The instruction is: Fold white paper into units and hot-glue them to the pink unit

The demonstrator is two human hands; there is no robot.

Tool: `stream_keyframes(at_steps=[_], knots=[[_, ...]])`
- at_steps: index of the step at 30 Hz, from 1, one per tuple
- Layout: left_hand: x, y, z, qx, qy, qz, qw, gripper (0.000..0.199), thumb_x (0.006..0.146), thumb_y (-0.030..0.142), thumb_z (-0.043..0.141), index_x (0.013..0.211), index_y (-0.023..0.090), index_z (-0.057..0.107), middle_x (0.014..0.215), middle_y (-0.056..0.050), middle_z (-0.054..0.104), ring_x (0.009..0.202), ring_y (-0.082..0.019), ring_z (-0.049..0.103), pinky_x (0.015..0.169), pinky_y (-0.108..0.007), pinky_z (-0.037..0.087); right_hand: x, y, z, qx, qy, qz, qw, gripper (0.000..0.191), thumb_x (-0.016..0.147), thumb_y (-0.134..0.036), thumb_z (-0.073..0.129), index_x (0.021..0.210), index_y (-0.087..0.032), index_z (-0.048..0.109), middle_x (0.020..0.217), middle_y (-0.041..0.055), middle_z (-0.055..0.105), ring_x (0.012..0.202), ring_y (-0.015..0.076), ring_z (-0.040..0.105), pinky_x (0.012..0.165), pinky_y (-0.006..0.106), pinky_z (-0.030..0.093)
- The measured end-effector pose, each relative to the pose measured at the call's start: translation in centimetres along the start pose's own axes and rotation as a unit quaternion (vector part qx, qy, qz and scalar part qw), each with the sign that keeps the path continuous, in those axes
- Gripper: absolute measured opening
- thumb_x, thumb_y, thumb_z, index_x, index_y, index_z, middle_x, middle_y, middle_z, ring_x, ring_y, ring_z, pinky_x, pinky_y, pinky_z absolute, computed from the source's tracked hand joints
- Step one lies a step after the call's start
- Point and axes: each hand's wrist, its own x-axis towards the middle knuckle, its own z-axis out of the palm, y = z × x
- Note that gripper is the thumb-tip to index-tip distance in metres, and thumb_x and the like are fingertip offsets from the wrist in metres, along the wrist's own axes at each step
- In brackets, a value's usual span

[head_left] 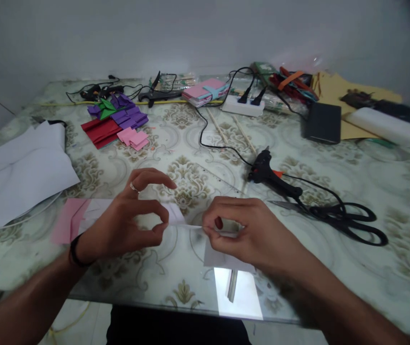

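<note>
The grip of the left hand (pixel 122 223) is drawn into a ring, thumb and index tips brought together at the left end of a white paper strip (pixel 191 226), while another finger is held lifted and curved above. By the grip of the right hand (pixel 251 225) the strip's other end is pinched between thumb and curled fingers. The strip is thus held between the two hands, above the tabletop (pixel 154 282). With the strip as clock centre, a folded white paper (pixel 174 213) is seen at 11 o'clock, just beyond the left fingertips; whether it is joined to the strip cannot be told. A loose white piece (pixel 222 256) is partly covered by the right hand at 4 o'clock, and pink paper (pixel 64 220) is laid at 9.

Progress can be judged only in part: at 11 o'clock, farther out, red (pixel 100 132), purple (pixel 129 117), green (pixel 106 110) and small pink folded pieces (pixel 133 138) are already shaped and grouped, whereas the strip is not yet set down and the flat white sheets (pixel 28 177) between 9 and 10 are left unfolded. The glue gun (pixel 273 177) is left lying at 2 o'clock and the scissors (pixel 348 220) at 3, neither being held.

No brand, label or word can be read; on the clear ruler (pixel 217 176), between 1 and 2, markings are too faint to be made out.
</note>
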Motion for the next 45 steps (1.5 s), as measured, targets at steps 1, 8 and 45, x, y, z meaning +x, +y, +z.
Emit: stream_keyframes(at_steps=[1, 8, 45], knots=[[0.0, -0.2, -0.3, -0.004, 0.008, -0.010, 1.000, 0.021, 0.081, 0.002, 0.068, 0.081, 0.023, 0.069, 0.130, -0.004, 0.057, 0.131, -0.026, 0.050, 0.115, -0.049, 0.042, 0.0, 0.1, -0.3, 0.009, 0.000, 0.015, 1.000, 0.019, 0.073, 0.000, 0.061, 0.070, -0.018, 0.063, 0.070, -0.0035, 0.063, 0.064, 0.0093, 0.056, 0.063, 0.021, 0.044], [-0.2, 0.0, 0.6, 0.021, 0.044, -0.008, 0.999, 0.017, 0.087, 0.023, 0.078, 0.103, 0.026, 0.072, 0.135, -0.006, 0.053, 0.130, -0.027, 0.050, 0.112, -0.050, 0.044, 0.1, 0.2, -0.1, 0.015, 0.002, 0.039, 0.999, 0.018, 0.074, 0.000, 0.062, 0.073, -0.018, 0.065, 0.072, -0.0044, 0.063, 0.066, 0.0086, 0.058, 0.065, 0.020, 0.045], [-0.2, 1.2, 1.0, 0.099, 0.036, 0.036, 0.994, 0.019, 0.085, 0.007, 0.071, 0.077, 0.024, 0.071, 0.138, -0.005, 0.062, 0.140, -0.031, 0.042, 0.112, -0.055, 0.043, 0.4, 1.0, 1.5, -0.089, 0.029, -0.102, 0.990, 0.013, 0.086, -0.008, 0.058, 0.084, -0.020, 0.061, 0.080, 0.0027, 0.068, 0.077, 0.0180, 0.061, 0.075, 0.033, 0.046]])
